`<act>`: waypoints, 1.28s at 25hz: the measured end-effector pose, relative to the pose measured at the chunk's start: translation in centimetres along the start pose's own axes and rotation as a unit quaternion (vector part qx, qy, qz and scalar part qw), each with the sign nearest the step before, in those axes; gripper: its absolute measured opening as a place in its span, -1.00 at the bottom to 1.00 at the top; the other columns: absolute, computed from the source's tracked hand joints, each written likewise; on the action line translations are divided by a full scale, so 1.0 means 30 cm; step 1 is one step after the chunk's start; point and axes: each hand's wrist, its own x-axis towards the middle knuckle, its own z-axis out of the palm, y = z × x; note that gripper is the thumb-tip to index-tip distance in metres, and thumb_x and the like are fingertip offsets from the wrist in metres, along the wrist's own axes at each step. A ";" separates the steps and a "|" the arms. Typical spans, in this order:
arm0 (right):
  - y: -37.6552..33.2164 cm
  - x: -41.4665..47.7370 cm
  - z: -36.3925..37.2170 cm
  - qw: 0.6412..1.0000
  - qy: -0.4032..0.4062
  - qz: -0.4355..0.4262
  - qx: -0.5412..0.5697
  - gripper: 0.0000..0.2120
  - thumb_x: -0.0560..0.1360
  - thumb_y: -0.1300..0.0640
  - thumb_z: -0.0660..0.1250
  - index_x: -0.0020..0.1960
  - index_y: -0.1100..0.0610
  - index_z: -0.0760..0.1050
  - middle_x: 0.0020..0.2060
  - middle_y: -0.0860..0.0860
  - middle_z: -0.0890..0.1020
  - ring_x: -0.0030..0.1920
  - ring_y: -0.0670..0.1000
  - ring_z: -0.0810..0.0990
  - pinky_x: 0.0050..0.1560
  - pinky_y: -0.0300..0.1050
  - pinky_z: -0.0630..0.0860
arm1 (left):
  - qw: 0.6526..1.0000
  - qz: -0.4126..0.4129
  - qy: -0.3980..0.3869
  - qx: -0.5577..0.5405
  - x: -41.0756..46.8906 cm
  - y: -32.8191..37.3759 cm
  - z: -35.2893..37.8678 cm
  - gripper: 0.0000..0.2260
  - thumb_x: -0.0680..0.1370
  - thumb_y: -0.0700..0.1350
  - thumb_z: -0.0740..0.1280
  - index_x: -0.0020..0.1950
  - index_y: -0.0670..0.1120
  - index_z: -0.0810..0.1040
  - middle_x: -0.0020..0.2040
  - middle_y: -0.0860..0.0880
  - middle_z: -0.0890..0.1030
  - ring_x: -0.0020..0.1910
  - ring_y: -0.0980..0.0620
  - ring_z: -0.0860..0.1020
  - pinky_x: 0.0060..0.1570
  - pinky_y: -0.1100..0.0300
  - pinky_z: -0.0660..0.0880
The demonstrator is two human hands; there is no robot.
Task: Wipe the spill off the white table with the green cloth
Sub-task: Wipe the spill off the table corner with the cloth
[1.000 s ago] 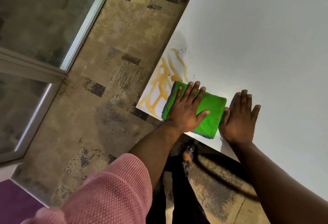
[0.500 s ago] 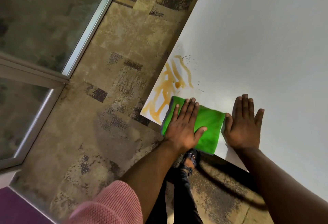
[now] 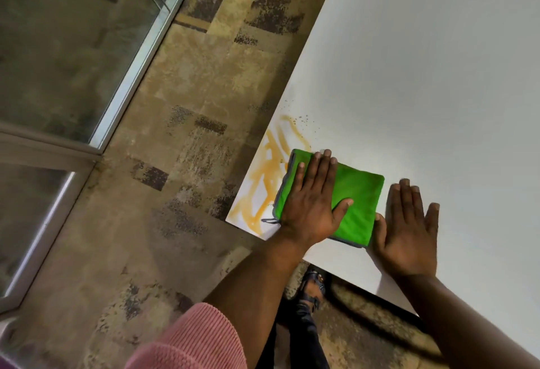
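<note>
**Flat-palm wiping posture at the table corner**

Head view, looking down. The green cloth (image 3: 355,206), folded into a rough rectangle with a grey stitched border, lies flat on the white table (image 3: 423,76) close to the table's near-left corner. The left hand (image 3: 311,202) rests palm-down on the cloth's left half — fingers extended and held together, thumb spread to the right across the green fabric; the hand is flat, not curled around or pinching the cloth. A small grey loop of the border protrudes from the cloth's lower-left corner beside the wrist.

The spill (image 3: 270,170), a set of amber-yellow streaks, occupies the corner of the table to the left of the cloth; its right margin meets, and partly passes under, the cloth's left edge. Fine dark specks are scattered on the white surface just beyond the upper end of the streaks.

The right hand (image 3: 407,228) lies palm-down directly on the bare table just to the right of the cloth — fingers straight, holding nothing, its thumb at the cloth's lower-right edge.

A pink knitted sleeve (image 3: 193,339) covers the upper left arm. Below the table edge appear a patterned brown carpet (image 3: 181,111) and a foot in a dark sandal (image 3: 314,284). A metal-framed glass partition (image 3: 73,32) fills the upper left.
</note>
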 end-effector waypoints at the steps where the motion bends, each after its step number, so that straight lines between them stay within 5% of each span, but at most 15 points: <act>1: -0.004 0.003 -0.002 1.000 0.001 0.000 -0.001 -0.33 0.65 -0.09 -0.02 0.67 0.21 0.07 0.67 0.14 0.09 0.68 0.12 0.01 0.62 0.30 -0.09 | 1.000 -0.015 -0.002 -0.001 -0.034 0.001 0.011 -0.25 0.68 0.27 0.05 0.67 -0.20 -0.04 0.70 -0.14 -0.07 0.68 -0.07 -0.14 0.64 -0.14 -0.05; 8: 0.002 0.050 -0.012 1.000 0.001 -0.027 0.005 -0.35 0.67 -0.09 -0.03 0.68 0.20 0.07 0.68 0.13 0.08 0.68 0.12 0.03 0.61 0.33 -0.07 | 0.999 -0.041 -0.008 -0.003 -0.207 -0.018 0.031 -0.29 0.70 0.24 0.02 0.68 -0.17 -0.09 0.70 -0.11 -0.10 0.68 -0.06 -0.14 0.64 -0.14 -0.03; 15: 0.002 0.338 -0.032 1.000 0.011 -0.017 0.009 -0.36 0.66 -0.07 -0.04 0.67 0.19 0.10 0.67 0.12 0.11 0.68 0.11 0.04 0.62 0.30 -0.07 | 0.990 -0.139 0.026 -0.007 0.032 0.013 0.003 -0.31 0.70 0.23 -0.02 0.68 -0.17 -0.06 0.70 -0.13 -0.08 0.68 -0.08 -0.13 0.63 -0.15 -0.11; 20: 0.008 0.337 -0.042 1.000 -0.007 -0.020 0.001 -0.35 0.65 -0.07 -0.03 0.68 0.17 0.07 0.68 0.09 0.08 0.68 0.08 0.00 0.63 0.27 -0.09 | 0.997 0.064 0.048 -0.011 -0.046 0.058 0.013 -0.50 0.70 0.05 0.15 0.64 -0.01 0.23 0.68 -0.02 0.15 0.68 -0.08 0.02 0.58 -0.22 0.12; 26: 0.009 0.331 -0.042 0.999 0.006 -0.031 0.003 -0.35 0.65 -0.06 -0.01 0.67 0.19 0.08 0.68 0.11 0.08 0.68 0.11 0.02 0.62 0.29 -0.08 | 0.965 0.253 -0.021 0.061 0.147 -0.078 -0.036 -0.42 0.72 0.19 0.07 0.68 -0.01 0.08 0.70 -0.06 0.05 0.68 -0.10 -0.07 0.62 -0.18 -0.01; 28: 0.004 0.335 -0.044 1.000 0.001 -0.027 0.002 -0.35 0.65 -0.06 -0.01 0.68 0.19 0.07 0.68 0.11 0.07 0.68 0.11 0.01 0.62 0.28 -0.10 | 0.967 0.253 -0.012 0.037 0.156 -0.100 -0.031 -0.41 0.71 0.21 0.09 0.68 -0.01 0.10 0.69 -0.06 0.06 0.68 -0.10 -0.07 0.61 -0.18 0.00; 32: -0.006 0.334 -0.048 1.000 0.001 -0.024 -0.007 -0.35 0.64 -0.05 0.02 0.67 0.20 0.09 0.68 0.12 0.08 0.68 0.12 0.02 0.62 0.29 -0.09 | 0.994 0.106 0.033 -0.005 0.171 -0.069 -0.041 -0.42 0.70 0.20 0.11 0.67 -0.01 0.13 0.69 -0.03 0.08 0.68 -0.07 -0.05 0.60 -0.19 0.05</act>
